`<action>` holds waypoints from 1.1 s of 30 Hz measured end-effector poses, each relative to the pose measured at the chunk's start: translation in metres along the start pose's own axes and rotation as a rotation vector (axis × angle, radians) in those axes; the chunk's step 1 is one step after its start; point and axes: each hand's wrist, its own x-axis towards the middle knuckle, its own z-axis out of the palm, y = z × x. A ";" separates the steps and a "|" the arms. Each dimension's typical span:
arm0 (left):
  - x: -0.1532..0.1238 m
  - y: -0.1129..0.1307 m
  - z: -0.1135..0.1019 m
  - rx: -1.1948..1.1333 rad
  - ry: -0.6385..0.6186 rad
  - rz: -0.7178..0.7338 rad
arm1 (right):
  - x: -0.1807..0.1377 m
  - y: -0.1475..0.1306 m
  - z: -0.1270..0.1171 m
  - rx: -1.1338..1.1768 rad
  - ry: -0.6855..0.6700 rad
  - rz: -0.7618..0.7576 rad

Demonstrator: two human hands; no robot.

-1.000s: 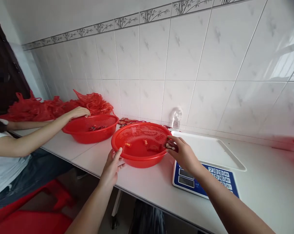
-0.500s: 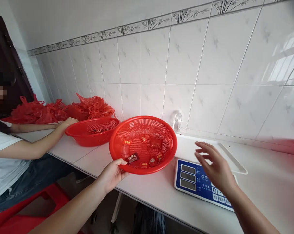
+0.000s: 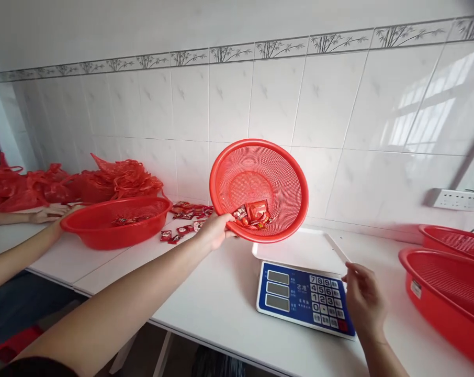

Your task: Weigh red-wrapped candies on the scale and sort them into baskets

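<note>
My left hand grips the rim of a red perforated basket, held tilted up above the white tray of a blue-faced scale. Several red wrapped candies have slid to the basket's low edge. My right hand hovers over the scale's right corner, fingers loosely curled, holding nothing that I can see.
Another person's arms reach toward a second red basket at left, with red plastic bags behind it. Loose candies lie on the counter. More red baskets stand at right, and a wall socket sits above them.
My left hand has lifted the basket off the counter and tilted it over the scale tray; the candies slid to its low rim. My right hand drew back to the scale's right corner.
</note>
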 end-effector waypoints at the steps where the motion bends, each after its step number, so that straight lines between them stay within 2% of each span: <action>1: 0.004 -0.007 0.005 0.034 -0.010 0.035 | 0.000 -0.001 -0.001 0.008 0.008 0.005; 5: 0.013 -0.032 0.021 0.157 -0.053 0.198 | 0.003 -0.004 -0.002 0.022 -0.014 0.058; 8: 0.018 -0.042 0.031 0.221 -0.046 0.331 | 0.003 -0.006 0.000 0.040 -0.033 0.078; 13: 0.029 -0.045 0.042 0.425 -0.033 0.595 | 0.002 -0.009 0.002 0.041 -0.053 0.091; 19: 0.038 -0.041 0.038 0.527 0.019 0.745 | 0.003 -0.009 0.003 0.034 -0.059 0.079; 22: 0.030 -0.042 0.027 0.452 0.088 0.707 | 0.003 -0.008 0.003 0.039 -0.057 0.077; 24: 0.020 -0.045 0.016 0.357 0.131 0.631 | 0.003 -0.007 0.003 0.044 -0.057 0.079; 30: -0.005 -0.051 -0.023 -0.230 0.187 0.244 | 0.001 -0.006 0.002 0.054 -0.077 0.106; 33: -0.013 -0.053 -0.042 -0.375 0.252 0.043 | -0.002 -0.002 0.002 0.042 -0.086 0.111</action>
